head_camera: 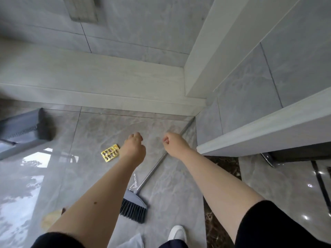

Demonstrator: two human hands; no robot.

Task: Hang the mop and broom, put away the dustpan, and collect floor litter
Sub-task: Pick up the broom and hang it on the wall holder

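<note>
A grey broom (134, 206) lies on the glossy tiled floor, its dark bristles near my feet and its metal handle (155, 167) running up to the right toward the wall corner. A gold blister pack (110, 152) lies on the floor just left of my left hand (134, 146). My left hand hangs above the floor with fingers curled, holding nothing. My right hand (173, 142) is above the broom handle, fingers curled and empty. A grey dustpan (23, 129) stands at the left edge. Clear plastic wrap (134, 181) lies beside the broom head.
A pale yellow scrap (49, 220) lies on the floor under my left forearm. A raised stone ledge (89, 86) runs along the far wall. A white cabinet edge (259, 129) juts in on the right. My white shoe (177, 233) is at the bottom.
</note>
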